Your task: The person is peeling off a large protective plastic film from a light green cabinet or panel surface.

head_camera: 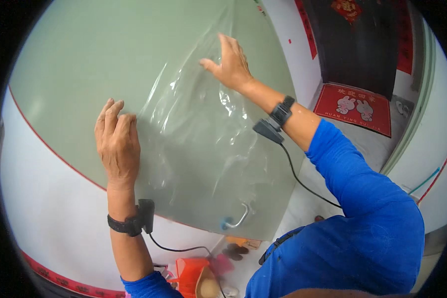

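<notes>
A wrinkled sheet of clear plastic film (208, 123) lies over a pale green panel (89, 63), which has a curved metal handle (240, 218) near its lower end. Over the upper part of the film is my right hand (231, 61), its thumb and fingers spread. My left hand (117, 143), fingers bent, is at the film's left edge; whether it pinches the film there cannot be told. Each wrist wears a black strap with a cabled device.
At the upper right a red doormat (354, 108) with rabbit pictures lies before a dark door (354, 48). A white wall (52, 178) borders the panel at left. Red-orange bags (190, 273) and dark shoes (235, 251) are on the floor below.
</notes>
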A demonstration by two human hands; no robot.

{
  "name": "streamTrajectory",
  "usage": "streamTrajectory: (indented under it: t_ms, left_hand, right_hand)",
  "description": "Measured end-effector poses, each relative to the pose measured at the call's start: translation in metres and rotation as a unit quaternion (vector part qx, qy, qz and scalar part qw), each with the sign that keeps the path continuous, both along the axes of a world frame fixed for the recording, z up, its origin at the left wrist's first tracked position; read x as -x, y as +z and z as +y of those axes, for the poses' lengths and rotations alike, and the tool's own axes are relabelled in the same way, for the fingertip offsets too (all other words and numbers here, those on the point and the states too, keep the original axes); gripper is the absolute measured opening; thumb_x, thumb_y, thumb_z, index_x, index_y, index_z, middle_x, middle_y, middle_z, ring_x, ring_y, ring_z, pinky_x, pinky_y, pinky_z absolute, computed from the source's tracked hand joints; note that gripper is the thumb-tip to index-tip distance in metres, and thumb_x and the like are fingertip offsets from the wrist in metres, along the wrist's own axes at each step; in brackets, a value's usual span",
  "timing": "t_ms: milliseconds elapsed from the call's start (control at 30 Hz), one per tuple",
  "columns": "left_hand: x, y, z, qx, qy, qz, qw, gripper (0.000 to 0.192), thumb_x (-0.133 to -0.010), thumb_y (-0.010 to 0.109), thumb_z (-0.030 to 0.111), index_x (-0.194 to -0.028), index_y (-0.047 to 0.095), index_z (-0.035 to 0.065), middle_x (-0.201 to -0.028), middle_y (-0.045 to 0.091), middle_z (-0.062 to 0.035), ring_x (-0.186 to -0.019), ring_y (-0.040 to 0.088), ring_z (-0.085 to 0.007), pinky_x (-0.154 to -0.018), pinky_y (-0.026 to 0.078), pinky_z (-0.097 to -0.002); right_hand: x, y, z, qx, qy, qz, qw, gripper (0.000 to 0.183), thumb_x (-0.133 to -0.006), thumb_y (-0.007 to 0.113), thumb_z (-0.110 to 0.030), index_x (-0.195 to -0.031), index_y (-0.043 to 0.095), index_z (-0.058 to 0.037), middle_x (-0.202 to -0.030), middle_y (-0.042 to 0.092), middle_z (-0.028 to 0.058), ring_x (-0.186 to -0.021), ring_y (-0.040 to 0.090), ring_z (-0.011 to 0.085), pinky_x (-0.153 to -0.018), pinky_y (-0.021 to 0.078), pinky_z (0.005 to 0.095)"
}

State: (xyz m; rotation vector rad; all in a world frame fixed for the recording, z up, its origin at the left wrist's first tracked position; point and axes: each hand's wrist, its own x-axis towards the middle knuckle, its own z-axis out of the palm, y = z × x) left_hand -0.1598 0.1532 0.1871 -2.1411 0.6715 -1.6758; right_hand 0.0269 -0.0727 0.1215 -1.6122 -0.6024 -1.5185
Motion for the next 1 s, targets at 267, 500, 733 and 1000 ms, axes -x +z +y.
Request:
streamTrajectory:
  t_ms: [267,500,733,1000]
  left_hand:
    - [-0.077,0.063,-0.033,-0.110,0.042,0.002,0.993,0.006,-0.083,0.057,0.003,-0.078,0.056,0.0049,-0.123,0.055,-0.0085,-0.126,0.043,-0.0246,-0.107,0.031,-0.0433]
    - [-0.137,0.114,-0.088,-0.095,0.109,-0.004,0.989,0.005,-0.087,0.053,0.005,-0.082,0.053,0.0054,-0.132,0.050,-0.0080,-0.130,0.038,-0.0239,-0.111,0.024,-0.0420]
    - [-0.185,0.139,-0.146,-0.088,0.126,-0.066,0.986,0.006,-0.089,0.048,0.006,-0.084,0.051,0.0044,-0.135,0.047,-0.0090,-0.131,0.037,-0.0257,-0.110,0.024,-0.0422]
    - [-0.181,0.135,-0.141,-0.077,0.108,-0.052,0.990,0.006,-0.088,0.047,0.002,-0.082,0.050,0.0028,-0.133,0.049,-0.0105,-0.129,0.040,-0.0261,-0.109,0.026,-0.0432]
  right_hand:
    - [-0.077,0.009,-0.031,-0.175,0.207,0.366,0.890,0.051,-0.080,0.065,-0.039,-0.101,0.057,0.0070,-0.070,0.058,0.0101,-0.059,0.060,0.0246,-0.054,0.0494,0.0376]
    - [-0.099,0.003,-0.086,-0.181,0.475,0.413,0.756,0.035,-0.091,0.052,-0.033,-0.084,0.062,-0.0005,-0.053,0.044,0.0006,-0.041,0.038,0.0100,-0.039,0.0320,0.0269]
    - [-0.095,-0.008,-0.112,-0.166,0.464,0.299,0.817,0.036,-0.093,0.047,-0.031,-0.077,0.057,-0.0015,-0.051,0.046,0.0020,-0.044,0.045,0.0099,-0.044,0.0375,0.0273]
    - [-0.073,-0.021,-0.120,-0.180,0.501,0.283,0.797,0.037,-0.094,0.045,-0.029,-0.077,0.056,0.0022,-0.053,0.050,0.0057,-0.044,0.046,0.0119,-0.047,0.0397,0.0308]
